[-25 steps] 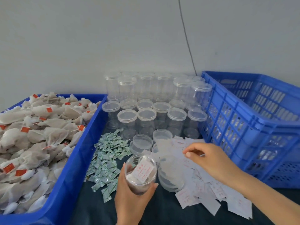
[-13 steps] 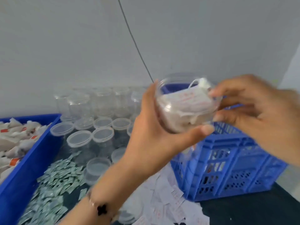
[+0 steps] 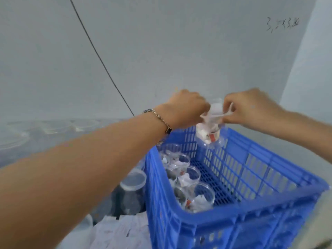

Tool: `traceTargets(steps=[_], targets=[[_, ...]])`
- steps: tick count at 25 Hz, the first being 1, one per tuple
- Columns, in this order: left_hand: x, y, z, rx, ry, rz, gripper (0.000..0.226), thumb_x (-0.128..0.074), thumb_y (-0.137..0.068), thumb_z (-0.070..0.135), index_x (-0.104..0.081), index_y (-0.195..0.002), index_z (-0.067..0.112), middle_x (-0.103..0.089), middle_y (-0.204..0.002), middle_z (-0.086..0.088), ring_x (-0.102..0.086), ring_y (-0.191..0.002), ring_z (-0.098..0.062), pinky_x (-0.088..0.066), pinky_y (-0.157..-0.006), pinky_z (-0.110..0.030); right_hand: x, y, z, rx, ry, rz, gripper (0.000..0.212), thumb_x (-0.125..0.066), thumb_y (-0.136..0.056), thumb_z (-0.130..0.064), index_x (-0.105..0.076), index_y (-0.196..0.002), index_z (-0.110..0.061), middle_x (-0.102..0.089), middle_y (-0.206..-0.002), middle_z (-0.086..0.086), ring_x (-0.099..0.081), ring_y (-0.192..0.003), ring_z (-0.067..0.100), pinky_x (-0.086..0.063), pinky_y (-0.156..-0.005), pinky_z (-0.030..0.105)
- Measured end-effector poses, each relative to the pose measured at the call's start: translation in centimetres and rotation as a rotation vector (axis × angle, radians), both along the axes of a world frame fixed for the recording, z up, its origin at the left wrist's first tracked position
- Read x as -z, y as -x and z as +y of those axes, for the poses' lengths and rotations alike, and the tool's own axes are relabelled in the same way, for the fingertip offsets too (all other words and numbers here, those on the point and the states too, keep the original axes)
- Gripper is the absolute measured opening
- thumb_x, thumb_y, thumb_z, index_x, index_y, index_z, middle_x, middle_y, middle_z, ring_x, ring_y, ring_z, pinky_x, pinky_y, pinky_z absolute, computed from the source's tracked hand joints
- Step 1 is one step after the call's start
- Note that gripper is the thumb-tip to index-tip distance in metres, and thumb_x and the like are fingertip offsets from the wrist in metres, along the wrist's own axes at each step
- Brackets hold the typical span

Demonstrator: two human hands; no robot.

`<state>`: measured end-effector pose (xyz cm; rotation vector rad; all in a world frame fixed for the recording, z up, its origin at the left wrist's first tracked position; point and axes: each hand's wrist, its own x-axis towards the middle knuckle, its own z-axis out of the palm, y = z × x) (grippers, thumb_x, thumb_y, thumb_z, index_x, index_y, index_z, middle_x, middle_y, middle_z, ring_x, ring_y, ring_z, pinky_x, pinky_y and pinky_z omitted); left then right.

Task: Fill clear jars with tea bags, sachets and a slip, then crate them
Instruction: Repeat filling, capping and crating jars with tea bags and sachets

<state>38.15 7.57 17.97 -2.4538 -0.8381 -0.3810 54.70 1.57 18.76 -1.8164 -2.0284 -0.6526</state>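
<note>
Between the left hand (image 3: 186, 108) and the right hand (image 3: 251, 108), both gripping it above the crate (image 3: 251, 221), the full jar (image 3: 210, 130) might slip and knock the jars below (image 3: 188, 184).

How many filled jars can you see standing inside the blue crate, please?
4 clear ones in the blue crate, lined along its left wall: farthest jar, second jar, third jar, nearest jar. Darker shapes beside them may be more. The held jar is above it.

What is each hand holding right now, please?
Left hand: grips the filled jar over the blue crate.
Right hand: pinches the jar's top.
</note>
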Motion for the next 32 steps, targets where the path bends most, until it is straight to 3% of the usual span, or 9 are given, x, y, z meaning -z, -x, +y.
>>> traceTargets(steps=[6, 11, 17, 20, 24, 27, 29, 30, 32], targets=[[5.4, -5.9, 10.2, -0.318, 0.37, 0.371, 0.054, -0.06, -0.09, 0.046, -0.045, -0.138, 0.025, -0.056, -0.133, 0.002, -0.054, -0.119, -0.022, -0.04, -0.098, -0.036, 5.6, -1.8, 14.3, 0.269, 0.342, -0.182, 0.039, -0.082, -0.069, -0.033, -0.069, -0.095, -0.007, -0.07, -0.098, 0.013, -0.06, -0.079, 0.026, -0.037, -0.063, 0.025], [7.5, -10.8, 14.3, -0.397, 0.35, 0.475, 0.062, -0.062, -0.089, 0.043, -0.033, -0.144, 0.037, -0.051, -0.137, 0.005, -0.041, -0.133, -0.023, -0.004, -0.115, -0.061, 9.8, -4.6, 19.9, 0.281, 0.304, -0.222, 0.014, -0.073, -0.079, -0.016, -0.062, -0.079, -0.006, -0.066, -0.091, 0.014, -0.063, -0.084, 0.028, -0.037, -0.062, 0.026], [12.2, -11.1, 16.5, -0.402, 0.526, 0.697, 0.068, -0.056, -0.091, 0.048, -0.028, -0.149, 0.028, -0.04, -0.148, -0.001, -0.048, -0.127, -0.025, -0.042, -0.099, -0.041, 16.8, -5.6, 21.8, 0.269, 0.474, -0.098, 0.045, -0.08, -0.073, -0.026, -0.039, -0.056, -0.016, -0.046, -0.057, -0.001, -0.047, -0.059, 0.017, -0.035, -0.053, 0.027], [13.8, -11.1, 16.7, -0.404, 0.609, 0.764, 0.068, -0.055, -0.091, 0.049, -0.031, -0.149, 0.023, -0.038, -0.15, -0.003, -0.043, -0.132, -0.026, -0.039, -0.107, -0.044, 18.7, -4.2, 21.6, 0.267, 0.697, 0.02, 0.038, -0.079, -0.075, -0.026, -0.049, -0.055, -0.015, -0.048, -0.033, -0.009, -0.05, -0.045, 0.004, -0.036, -0.045, 0.02], [14.5, -11.5, 16.4, -0.392, 0.644, 0.795, 0.069, -0.054, -0.09, 0.053, -0.035, -0.147, 0.02, -0.042, -0.147, -0.003, -0.044, -0.131, -0.027, -0.038, -0.108, -0.046, 19.2, -4.0, 21.5, 0.334, 0.871, 0.317, 0.029, -0.063, -0.087, -0.015, -0.05, -0.062, -0.01, -0.049, -0.031, -0.007, -0.049, -0.032, 0.003, -0.039, -0.039, 0.016], [13.2, -10.9, 16.3, -0.434, 0.61, 0.781, 0.069, -0.056, -0.083, 0.063, -0.046, -0.14, 0.025, -0.053, -0.133, 0.003, -0.053, -0.12, -0.024, -0.043, -0.103, -0.043, 18.7, -3.7, 21.5, 0.228, 0.849, 0.681, 0.013, -0.06, -0.086, -0.008, -0.054, -0.076, -0.004, -0.058, -0.05, 0.004, -0.054, -0.043, 0.01, -0.046, -0.046, 0.019], [11.6, -10.2, 16.5, -0.472, 0.633, 0.719, 0.057, -0.057, -0.085, 0.06, -0.054, -0.132, 0.027, -0.06, -0.115, 0.006, -0.057, -0.106, -0.018, -0.046, -0.093, -0.036, 18.2, -3.3, 21.0, 0.142, 0.918, 0.77, 0.027, -0.06, -0.089, -0.018, -0.057, -0.111, -0.002, -0.064, -0.104, 0.013, -0.062, -0.095, 0.018, -0.05, -0.083, 0.028], [10.6, -9.6, 16.5, -0.484, 0.634, 0.674, 0.05, -0.055, -0.088, 0.057, -0.057, -0.127, 0.026, -0.062, -0.114, 0.006, -0.058, -0.103, -0.018, -0.047, -0.091, -0.036, 18.0, -3.0, 20.8, 0.117, 0.986, 0.779, 0.039, -0.058, -0.09, -0.018, -0.05, -0.126, -0.006, -0.053, -0.13, 0.012, -0.05, -0.121, 0.023, -0.042, -0.097, 0.034], [8.4, -8.4, 16.5, -0.48, 0.59, 0.57, 0.051, -0.05, -0.093, 0.052, -0.054, -0.132, 0.019, -0.057, -0.13, 0.0, -0.059, -0.11, -0.022, -0.047, -0.095, -0.039, 17.7, -2.4, 20.5, 0.121, 1.048, 0.684, 0.049, -0.055, -0.091, -0.012, -0.04, -0.138, -0.009, -0.034, -0.148, 0.01, -0.032, -0.136, 0.028, -0.036, -0.103, 0.043]])
